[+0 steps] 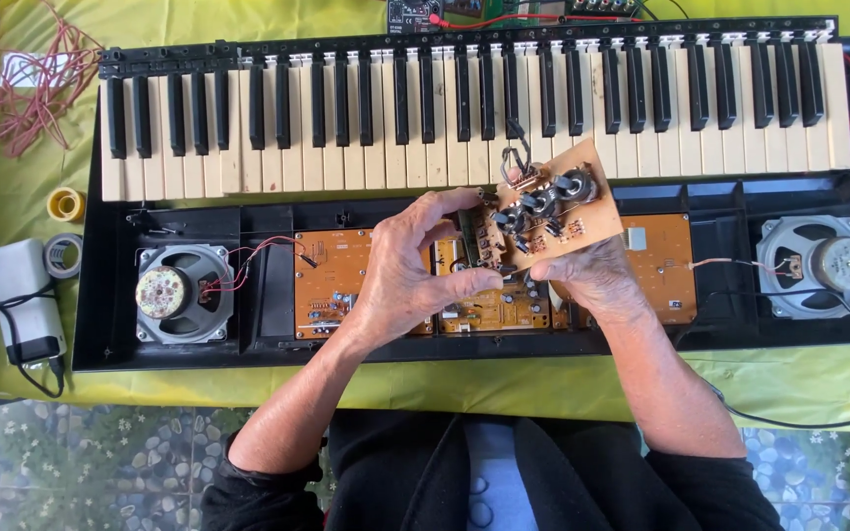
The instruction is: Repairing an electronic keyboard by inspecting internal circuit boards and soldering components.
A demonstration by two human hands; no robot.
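small brown circuit board (555, 202) tilted, long axis toward keyboard's (474, 108) far right; gripped by left hand (415, 261) and right hand (592, 270).

Bright, even daylight, soft and diffuse; no clear single source. Shadows weak: a faint one under the left hand (400, 270) and right hand (592, 275) on the orange circuit boards inside the open black plastic keyboard case (258, 295). Mild sheen on the cream and black piano keys (346, 128) and the silver round speaker magnet (843, 264) at right. Yellow-green cloth on the tabletop (563, 383) looks saturated, slightly blown at top. Focus sharp centre, a bit softer at corners. Slight wide-angle bowing along the key row.
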